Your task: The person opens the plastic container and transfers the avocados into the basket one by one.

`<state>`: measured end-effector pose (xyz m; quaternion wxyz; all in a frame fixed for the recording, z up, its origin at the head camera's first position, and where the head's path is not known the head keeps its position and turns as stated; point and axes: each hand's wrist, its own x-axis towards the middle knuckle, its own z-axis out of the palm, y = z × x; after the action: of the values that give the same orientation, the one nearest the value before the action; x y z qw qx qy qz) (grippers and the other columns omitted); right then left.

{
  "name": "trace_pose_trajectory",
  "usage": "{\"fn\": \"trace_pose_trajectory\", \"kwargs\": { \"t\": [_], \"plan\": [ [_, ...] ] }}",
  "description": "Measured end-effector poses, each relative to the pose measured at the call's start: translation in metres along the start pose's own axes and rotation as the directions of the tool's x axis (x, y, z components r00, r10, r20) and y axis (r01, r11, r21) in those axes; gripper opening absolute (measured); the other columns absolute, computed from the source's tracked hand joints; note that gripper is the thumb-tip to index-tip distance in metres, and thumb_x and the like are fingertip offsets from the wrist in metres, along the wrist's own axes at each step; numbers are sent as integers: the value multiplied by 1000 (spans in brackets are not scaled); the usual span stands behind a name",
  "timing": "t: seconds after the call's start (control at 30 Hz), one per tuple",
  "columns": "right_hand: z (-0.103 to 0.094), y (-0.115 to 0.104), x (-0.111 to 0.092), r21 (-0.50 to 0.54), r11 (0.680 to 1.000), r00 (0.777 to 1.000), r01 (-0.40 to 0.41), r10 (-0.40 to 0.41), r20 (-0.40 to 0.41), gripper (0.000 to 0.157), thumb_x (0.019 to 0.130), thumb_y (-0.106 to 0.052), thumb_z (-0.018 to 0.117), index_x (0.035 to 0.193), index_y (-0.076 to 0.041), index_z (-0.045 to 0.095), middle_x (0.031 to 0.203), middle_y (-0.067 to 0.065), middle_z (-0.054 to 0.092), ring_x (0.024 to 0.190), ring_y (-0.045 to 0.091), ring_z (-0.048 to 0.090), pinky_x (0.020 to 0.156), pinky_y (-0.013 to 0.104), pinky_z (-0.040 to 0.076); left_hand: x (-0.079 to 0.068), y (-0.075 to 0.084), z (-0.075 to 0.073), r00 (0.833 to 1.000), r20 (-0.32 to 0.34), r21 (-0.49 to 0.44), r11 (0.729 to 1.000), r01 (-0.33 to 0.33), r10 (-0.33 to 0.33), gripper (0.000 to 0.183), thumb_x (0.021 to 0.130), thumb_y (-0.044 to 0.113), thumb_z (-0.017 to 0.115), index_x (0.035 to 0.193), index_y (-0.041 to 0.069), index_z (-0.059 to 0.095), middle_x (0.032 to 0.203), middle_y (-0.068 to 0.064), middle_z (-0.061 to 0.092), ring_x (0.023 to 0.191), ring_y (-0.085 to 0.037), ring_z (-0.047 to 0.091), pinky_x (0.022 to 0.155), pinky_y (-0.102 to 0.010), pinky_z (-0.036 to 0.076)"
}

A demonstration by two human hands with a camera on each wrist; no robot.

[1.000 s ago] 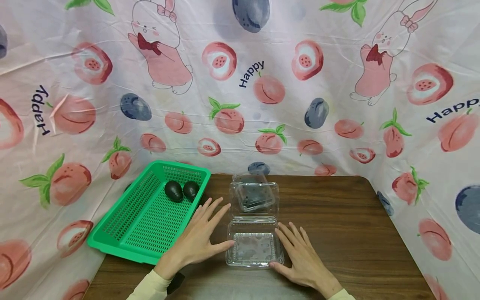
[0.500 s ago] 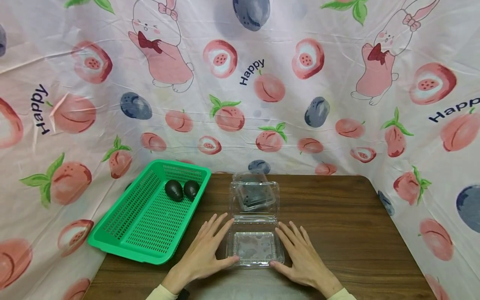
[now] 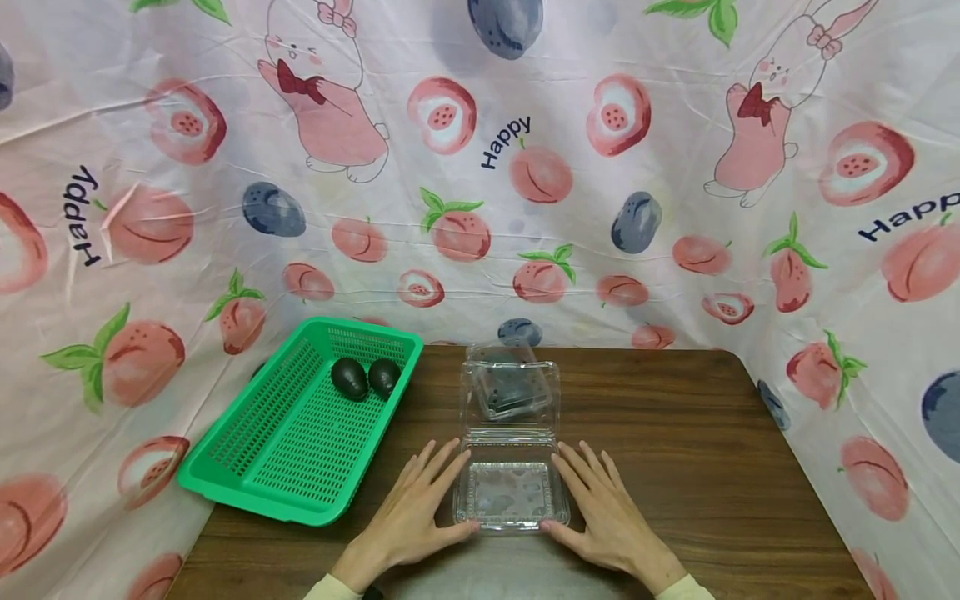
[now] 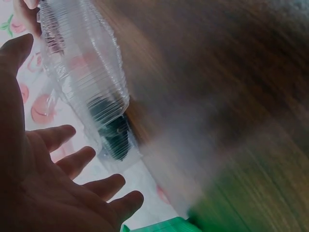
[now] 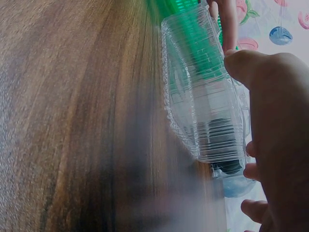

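Observation:
A clear plastic clamshell container [image 3: 510, 527] lies on the wooden table with its lid [image 3: 510, 398] raised at the back. Nothing shows inside its tray. At its left side is my left hand [image 3: 411, 512], fingers spread and fairly straight, thumb at the front left corner. On the other side my right hand [image 3: 611, 521] lies the same way, thumb at the front right corner and fingertips along the edge. Neither hand grips the container; whether the left one touches it I cannot tell. Through the lid I see a second clear container [image 3: 517, 408] with something dark in it.
A green perforated basket [image 3: 266, 512] stands at the left of the table [image 3: 675, 417]. Two dark avocados [image 3: 349, 379] lie at its far end. Fruit-printed cloth [image 3: 570, 125] hangs behind and along both sides.
My left hand has moved from near the basket, rightward and toward me, to the container's left side. The right hand stays at the right side. Container and avocados have not moved.

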<state>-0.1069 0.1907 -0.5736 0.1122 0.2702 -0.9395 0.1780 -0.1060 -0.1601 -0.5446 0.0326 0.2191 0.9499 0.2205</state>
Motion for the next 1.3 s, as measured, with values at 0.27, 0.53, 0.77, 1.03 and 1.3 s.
{"fn": "trace_pose_trajectory", "kwargs": {
  "t": [0.27, 0.53, 0.77, 1.03, 1.3],
  "plan": [
    [-1, 1, -1, 1, 1000, 1000, 3, -3, 0, 97, 98, -71, 76, 170, -10, 52, 178, 13, 50, 165, 47, 47, 138, 66, 27, 0, 0, 4, 1000, 4, 3, 1000, 1, -1, 101, 101, 74, 72, 177, 16, 41, 185, -15, 37, 171, -57, 28, 131, -83, 29],
    [-2, 7, -5, 40, 999, 1000, -2, 2, -2, 97, 99, -70, 75, 170, -9, 50, 178, 14, 49, 164, 49, 46, 145, 33, -11, 1, 3, 11, 1000, -10, 17, 1000, -8, 9, 100, 100, 74, 73, 176, 16, 43, 184, -14, 38, 171, -55, 31, 130, -82, 32],
    [-5, 16, -10, 50, 998, 999, 27, -25, -25, 96, 99, -69, 76, 170, -8, 51, 178, 15, 50, 160, 50, 48, 138, 20, -20, 3, 9, 17, 998, -44, 50, 998, -46, 48, 99, 100, 74, 73, 173, 13, 46, 182, -15, 43, 168, -53, 39, 130, -80, 34],
    [-9, 29, -14, -1, 999, 998, 44, -44, -48, 96, 98, -68, 79, 169, -9, 52, 176, 14, 52, 158, 51, 50, 140, 23, -18, 12, 19, 26, 995, -68, 111, 991, -69, 77, 99, 100, 74, 73, 173, 13, 47, 182, -13, 44, 169, -52, 36, 133, -79, 32],
    [-16, 43, -21, -7, 999, 997, 46, -47, -67, 96, 97, -68, 79, 168, -9, 53, 174, 14, 54, 169, 37, 39, 141, 24, -16, 23, 32, 32, 992, -72, 135, 987, -91, 101, 98, 100, 77, 69, 171, 12, 50, 181, -13, 45, 170, -52, 35, 135, -78, 28]
  ]
}}
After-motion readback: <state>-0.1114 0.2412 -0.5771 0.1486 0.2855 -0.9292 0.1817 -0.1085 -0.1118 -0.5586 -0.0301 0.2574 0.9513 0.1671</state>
